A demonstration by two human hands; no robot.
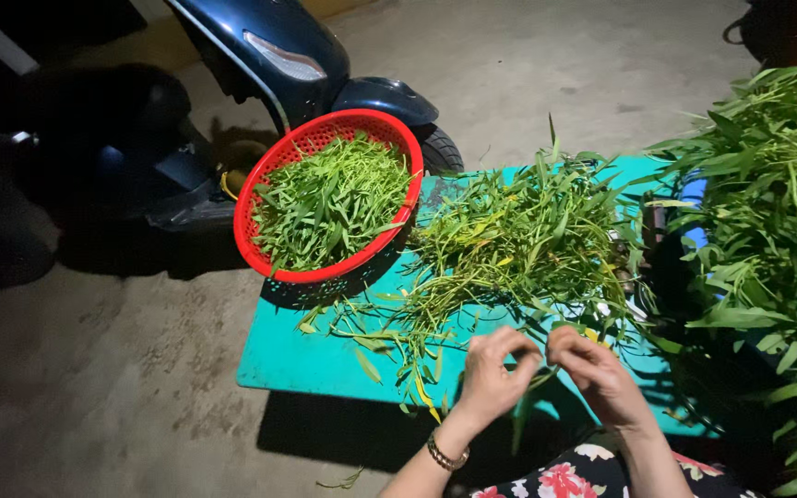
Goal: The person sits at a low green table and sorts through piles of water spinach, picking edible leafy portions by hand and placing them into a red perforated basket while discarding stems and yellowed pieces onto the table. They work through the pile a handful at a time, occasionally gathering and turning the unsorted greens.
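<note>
My left hand (495, 373) and my right hand (594, 369) meet over the near edge of a teal table (297, 355), both pinching one thin green leafy stem (529, 392) that hangs down between them. A loose heap of leafy green stalks (518, 244) lies on the table just beyond my fingers. At the table's far left corner, a round red plastic basket (260, 175) tilts, filled with picked green leaves (329, 203). A gold bracelet (445, 455) circles my left wrist.
A dark blue scooter (297, 55) is parked behind the basket on the concrete floor (94, 369). A big bunch of leafy stalks (777, 203) rises at the right. Stray leaves lie on the table's front. My flowered clothing (569, 480) shows at the bottom.
</note>
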